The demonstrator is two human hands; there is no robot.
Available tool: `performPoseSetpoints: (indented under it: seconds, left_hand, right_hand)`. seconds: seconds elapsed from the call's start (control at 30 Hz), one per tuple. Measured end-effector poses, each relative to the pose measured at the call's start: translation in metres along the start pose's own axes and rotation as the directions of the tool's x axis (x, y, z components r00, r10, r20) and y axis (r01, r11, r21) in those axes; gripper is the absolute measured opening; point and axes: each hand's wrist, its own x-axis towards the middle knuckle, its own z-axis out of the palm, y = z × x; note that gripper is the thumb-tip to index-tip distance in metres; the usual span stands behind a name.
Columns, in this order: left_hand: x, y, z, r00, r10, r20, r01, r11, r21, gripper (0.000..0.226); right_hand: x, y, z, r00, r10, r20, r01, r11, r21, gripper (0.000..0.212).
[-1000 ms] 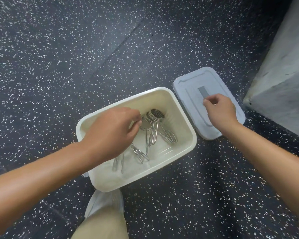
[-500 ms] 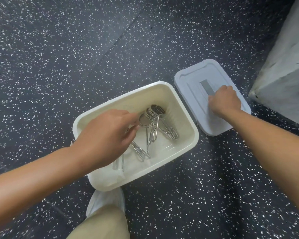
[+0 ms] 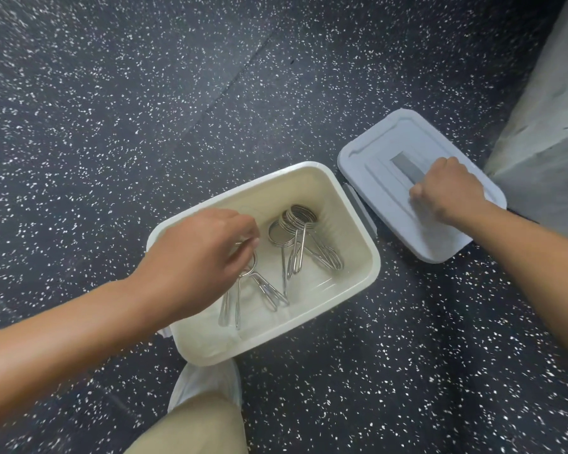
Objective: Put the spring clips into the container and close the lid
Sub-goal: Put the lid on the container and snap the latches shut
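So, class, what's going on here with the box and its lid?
A person is packing metal spring clips into an open white container on the floor. The left hand is inside it, fingers on a clip. The right hand grips the handle of the grey lid, which lies beside the container, not yet on.

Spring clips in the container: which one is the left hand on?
The clip nearest the left end of the container, its ring under the left hand fingers. The other clips lie bunched together toward the middle, untouched.
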Motion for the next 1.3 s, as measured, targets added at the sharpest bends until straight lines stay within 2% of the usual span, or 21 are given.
performPoseSetpoints:
  seconds: [0.23, 0.33, 0.4, 0.5, 0.6, 0.67, 0.7, 0.8, 0.87, 1.1, 1.2, 1.3]
  left_hand:
    - [0.004, 0.013, -0.020, 0.997, 0.015, -0.074, -0.015, 1.000, 0.009, 0.021]
    - [0.006, 0.014, -0.030, 0.993, 0.021, -0.116, -0.017, 0.999, 0.036, 0.021]
    - [0.007, 0.014, -0.038, 0.988, 0.009, -0.157, -0.003, 0.999, 0.039, 0.021]
    - [0.004, 0.012, -0.045, 0.985, -0.018, -0.174, 0.023, 0.999, 0.025, 0.022]
    - [0.001, 0.011, -0.044, 0.989, -0.025, -0.145, 0.031, 0.999, 0.037, 0.022]
    - [0.000, 0.010, -0.043, 0.990, -0.022, -0.137, 0.026, 0.999, 0.032, 0.022]
    - [0.000, 0.010, -0.042, 0.991, -0.021, -0.129, 0.025, 0.999, 0.024, 0.023]
    - [-0.002, 0.008, -0.038, 0.994, -0.008, -0.108, 0.010, 1.000, 0.023, 0.024]
    - [-0.002, 0.005, -0.036, 0.996, 0.002, -0.087, 0.001, 0.999, 0.036, 0.024]
    - [-0.006, -0.002, -0.035, 0.998, -0.012, -0.064, 0.015, 0.998, 0.056, 0.021]
    - [-0.008, -0.003, -0.037, 0.997, -0.044, -0.065, 0.047, 0.997, 0.053, 0.023]
    - [-0.007, -0.003, -0.039, 0.995, -0.057, -0.082, 0.062, 0.996, 0.057, 0.024]
  right_hand:
    - [-0.028, 0.010, -0.044, 0.952, -0.247, -0.181, 0.241, 0.969, -0.054, 0.033]
    - [-0.047, 0.005, -0.069, 0.888, -0.347, -0.302, 0.338, 0.937, -0.084, 0.034]
    - [-0.054, 0.001, -0.082, 0.846, -0.378, -0.377, 0.355, 0.926, -0.132, 0.034]
    - [-0.054, -0.007, -0.088, 0.816, -0.408, -0.410, 0.360, 0.913, -0.190, 0.022]
    - [-0.052, -0.012, -0.078, 0.825, -0.440, -0.356, 0.368, 0.895, -0.254, 0.010]
    - [-0.050, -0.011, -0.067, 0.857, -0.428, -0.288, 0.379, 0.901, -0.212, 0.009]
    - [-0.050, -0.011, -0.061, 0.880, -0.400, -0.258, 0.375, 0.916, -0.142, 0.011]
    - [-0.060, -0.018, -0.039, 0.953, -0.286, -0.096, 0.300, 0.926, 0.229, 0.027]
    - [-0.069, -0.025, -0.026, 0.956, -0.289, -0.054, 0.291, 0.903, 0.318, 0.031]
    - [-0.056, -0.018, -0.032, 0.924, -0.376, 0.068, 0.343, 0.894, 0.290, 0.038]
    - [-0.052, -0.023, -0.031, 0.940, -0.334, 0.067, 0.277, 0.864, 0.419, 0.035]
    - [-0.061, -0.036, -0.028, 0.932, -0.361, 0.034, 0.296, 0.812, 0.502, 0.026]
